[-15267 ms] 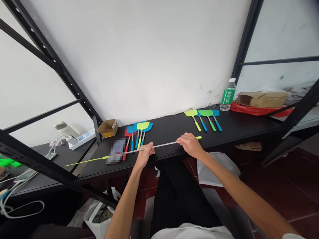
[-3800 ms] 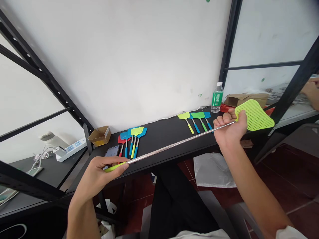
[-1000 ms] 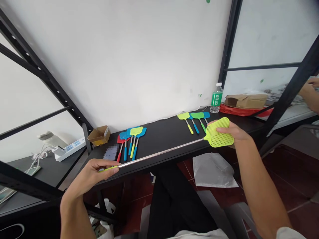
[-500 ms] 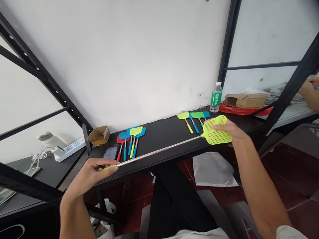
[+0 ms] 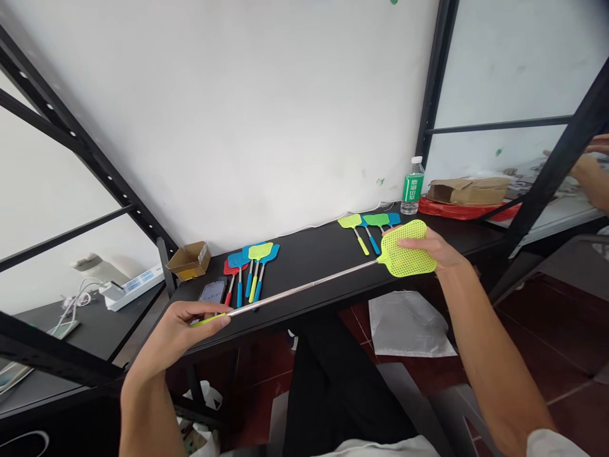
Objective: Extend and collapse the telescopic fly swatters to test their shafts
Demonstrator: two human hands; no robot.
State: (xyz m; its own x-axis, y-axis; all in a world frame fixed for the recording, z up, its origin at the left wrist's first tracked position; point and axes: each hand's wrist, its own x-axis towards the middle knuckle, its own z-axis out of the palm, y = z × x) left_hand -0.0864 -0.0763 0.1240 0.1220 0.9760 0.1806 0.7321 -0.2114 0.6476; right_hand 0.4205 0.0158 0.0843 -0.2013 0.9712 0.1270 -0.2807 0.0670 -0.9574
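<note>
A yellow-green fly swatter (image 5: 304, 287) with a long extended metal rod spans the space between my hands, above the front of the black shelf. My left hand (image 5: 183, 330) pinches its yellow-green handle near the rod. At the other end my right hand (image 5: 431, 249) grips the perforated head, thumb on the front and the other fingers mostly hidden behind it. Several short swatters (image 5: 260, 251), red, blue and yellow-green, lie in a group on the left of the shelf. Another group of swatters (image 5: 351, 221), yellow-green, blue and green, lies on the right.
A small open cardboard box (image 5: 189, 261) and a phone (image 5: 212, 292) are at the shelf's left. A water bottle (image 5: 412, 187) stands at the back right, near a brown box (image 5: 469, 190) on red plastic. Black metal posts (image 5: 436, 70) frame both sides. Another person's arm shows far right.
The right hand and the swatter's head have shifted slightly left, while the left hand has come slightly right. The rod looks a little shorter. Both hands keep their hold.
</note>
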